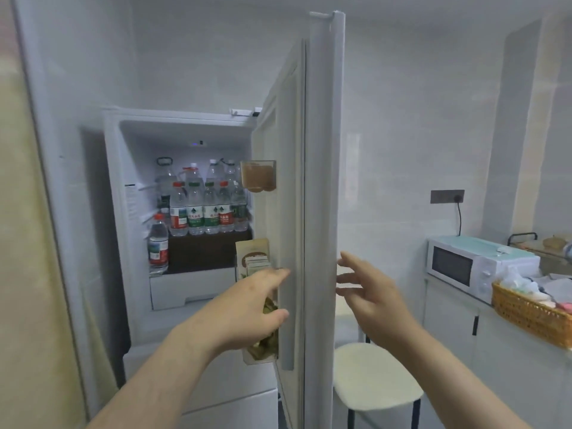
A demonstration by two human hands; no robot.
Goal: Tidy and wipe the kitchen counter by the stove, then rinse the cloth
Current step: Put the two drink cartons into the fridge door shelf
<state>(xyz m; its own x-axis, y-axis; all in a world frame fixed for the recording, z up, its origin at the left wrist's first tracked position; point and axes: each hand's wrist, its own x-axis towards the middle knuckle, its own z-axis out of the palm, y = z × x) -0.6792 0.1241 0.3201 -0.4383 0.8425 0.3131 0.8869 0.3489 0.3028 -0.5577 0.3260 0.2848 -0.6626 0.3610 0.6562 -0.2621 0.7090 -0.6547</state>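
- Left hand (257, 300) is stretched forward at the inner side of the open fridge door (322, 212). Its fingers are fairly straight and the thumb sits lower, so it's loose and not gripping anything.
- Its fingertips reach the door's inner rim, but it's too blurry to say if they touch.
- Right hand (370, 294) is up by the door's outer edge with its fingers spread wide and nothing in it. Contact with the door is unclear.
- Both forearms are bare and cut off at the bottom of the frame.
- A greenish packet (267, 342) on the door shelf is half hidden behind the left hand, so it's hard to tell what it is.
- The counter (483, 305) is off to the right, holding a microwave (464, 264) and a wicker basket (526, 314), and the frame edge cuts it off.
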